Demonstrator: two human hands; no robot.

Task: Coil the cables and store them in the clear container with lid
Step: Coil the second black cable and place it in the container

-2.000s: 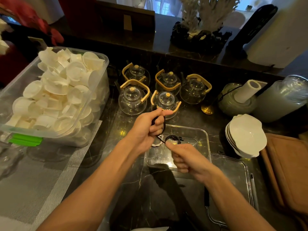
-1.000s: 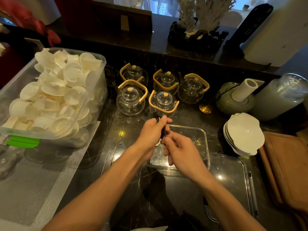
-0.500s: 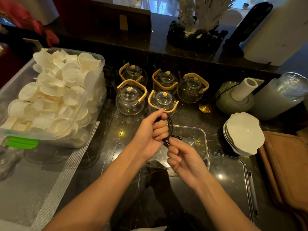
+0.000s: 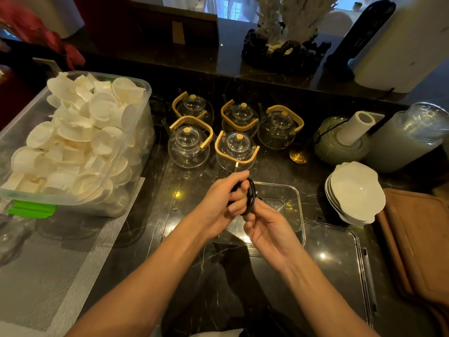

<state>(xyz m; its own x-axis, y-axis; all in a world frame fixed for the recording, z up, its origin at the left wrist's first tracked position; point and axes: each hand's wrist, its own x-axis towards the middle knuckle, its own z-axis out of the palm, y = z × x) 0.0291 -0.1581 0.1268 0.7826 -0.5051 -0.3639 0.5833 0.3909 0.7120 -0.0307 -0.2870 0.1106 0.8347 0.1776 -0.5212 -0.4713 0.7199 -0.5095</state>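
My left hand (image 4: 224, 199) is closed around a small coil of black cable (image 4: 251, 195), with a white plug tip poking up above my thumb. My right hand (image 4: 266, 226) pinches the lower end of the same coil from below right. Both hands hover just above the near-left corner of the clear container (image 4: 295, 199), which stands open on the dark marble counter. Its clear lid (image 4: 340, 263) lies flat on the counter to the right of my right forearm. What lies inside the container is mostly hidden by my hands.
A large clear bin of white cups (image 4: 73, 142) fills the left. Several glass teapots (image 4: 235, 152) stand just beyond my hands. Stacked white bowls (image 4: 354, 193), a paper roll (image 4: 354, 127) and a brown board (image 4: 418, 242) sit to the right. A grey mat (image 4: 48, 263) covers the near left.
The cable has been wound into a tighter loop in my left hand. My right hand has shifted from guiding the loose end to pinching the coil's bottom.
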